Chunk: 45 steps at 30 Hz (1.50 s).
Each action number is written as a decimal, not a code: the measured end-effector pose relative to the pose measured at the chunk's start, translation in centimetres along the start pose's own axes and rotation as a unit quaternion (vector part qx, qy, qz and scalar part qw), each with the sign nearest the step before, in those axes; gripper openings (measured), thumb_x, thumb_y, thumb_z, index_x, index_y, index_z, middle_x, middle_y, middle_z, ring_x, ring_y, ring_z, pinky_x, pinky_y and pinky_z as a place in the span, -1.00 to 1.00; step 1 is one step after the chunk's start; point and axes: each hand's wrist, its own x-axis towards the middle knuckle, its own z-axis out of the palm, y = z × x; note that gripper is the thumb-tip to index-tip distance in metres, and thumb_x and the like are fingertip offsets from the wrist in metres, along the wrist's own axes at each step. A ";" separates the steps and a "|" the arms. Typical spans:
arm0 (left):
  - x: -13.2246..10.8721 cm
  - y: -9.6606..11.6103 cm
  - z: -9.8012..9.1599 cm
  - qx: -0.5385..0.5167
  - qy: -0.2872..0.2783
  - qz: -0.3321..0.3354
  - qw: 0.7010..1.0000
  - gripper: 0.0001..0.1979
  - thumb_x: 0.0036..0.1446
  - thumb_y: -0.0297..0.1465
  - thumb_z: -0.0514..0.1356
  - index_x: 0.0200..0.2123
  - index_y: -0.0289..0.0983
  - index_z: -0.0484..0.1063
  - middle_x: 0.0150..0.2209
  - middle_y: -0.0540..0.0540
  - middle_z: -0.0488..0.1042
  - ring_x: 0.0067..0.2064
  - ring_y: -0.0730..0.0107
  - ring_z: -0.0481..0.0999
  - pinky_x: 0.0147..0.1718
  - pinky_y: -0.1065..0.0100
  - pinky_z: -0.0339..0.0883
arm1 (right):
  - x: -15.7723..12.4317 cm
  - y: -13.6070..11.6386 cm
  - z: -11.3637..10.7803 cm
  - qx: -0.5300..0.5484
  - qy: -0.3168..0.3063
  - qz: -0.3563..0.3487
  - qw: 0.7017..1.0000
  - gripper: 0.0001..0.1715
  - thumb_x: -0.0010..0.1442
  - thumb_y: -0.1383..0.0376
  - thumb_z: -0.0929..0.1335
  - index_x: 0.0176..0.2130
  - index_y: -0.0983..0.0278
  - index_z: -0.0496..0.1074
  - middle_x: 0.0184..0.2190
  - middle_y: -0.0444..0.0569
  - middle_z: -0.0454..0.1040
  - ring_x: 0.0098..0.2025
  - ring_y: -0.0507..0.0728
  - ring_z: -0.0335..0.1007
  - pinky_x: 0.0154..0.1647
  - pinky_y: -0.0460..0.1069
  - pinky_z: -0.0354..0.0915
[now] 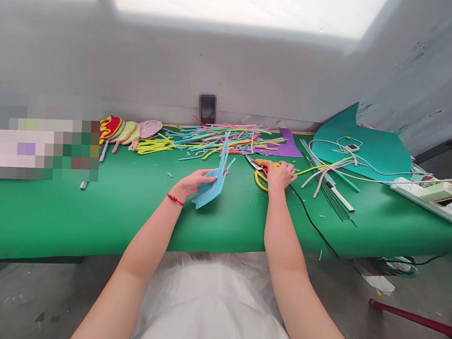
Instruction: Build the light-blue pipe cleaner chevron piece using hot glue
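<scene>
My left hand pinches a light blue piece made of pipe cleaners laid side by side, above the green tabletop. Long blue ends stick up from it. To the right, my right hand is closed around a yellow-orange glue gun, whose black cord trails toward the table's front edge. Scissors with yellow handles lie beside and partly under the glue gun. My palm hides much of the glue gun's grip.
Many coloured pipe cleaners lie heaped along the back, near a purple sheet. Finished-looking fuzzy shapes sit at the back left. Thin green wires, a teal sheet, white cables and a power strip occupy the right.
</scene>
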 end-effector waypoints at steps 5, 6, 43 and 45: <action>-0.2 0.2 0.5 0.018 -0.001 -0.015 1.000 -0.47 -0.03 -0.35 0.37 0.04 -0.35 0.46 -0.23 -0.19 0.56 -0.41 0.46 0.47 -0.39 0.40 0.31 | -1.7 -3.1 -0.4 0.271 -0.221 -0.017 0.937 -0.37 0.13 -0.19 0.21 -0.38 0.28 0.46 -0.40 0.05 0.43 -0.37 0.14 0.34 -0.33 0.05 0.27; -0.2 0.2 0.6 0.019 -0.003 -0.016 1.000 -0.48 -0.03 -0.35 0.38 0.04 -0.35 0.46 -0.24 -0.19 0.56 -0.41 0.46 0.47 -0.40 0.40 0.31 | -2.4 -3.7 -0.3 0.317 -0.285 -0.009 0.905 -0.36 0.08 -0.23 0.24 -0.42 0.27 0.46 -0.46 0.00 0.40 -0.45 0.09 0.30 -0.44 0.00 0.23; 0.5 -0.5 0.1 0.119 0.075 -0.016 0.990 -0.52 -0.14 -0.29 0.41 -0.10 -0.32 0.54 -0.29 -0.13 0.56 -0.36 0.37 0.45 -0.32 0.35 0.27 | -6.3 -7.3 -0.5 0.480 -0.418 -0.015 0.771 -0.46 -0.15 -0.13 0.47 -0.40 0.20 0.33 -0.51 -0.16 0.35 -0.46 0.00 0.30 -0.60 -0.12 0.20; 0.5 -0.4 0.2 0.127 0.080 -0.018 0.988 -0.52 -0.14 -0.28 0.41 -0.09 -0.31 0.55 -0.27 -0.13 0.56 -0.35 0.37 0.45 -0.32 0.35 0.27 | -6.3 -7.2 -0.5 0.472 -0.420 -0.018 0.775 -0.45 -0.15 -0.14 0.46 -0.38 0.20 0.34 -0.51 -0.16 0.36 -0.47 0.00 0.29 -0.60 -0.12 0.19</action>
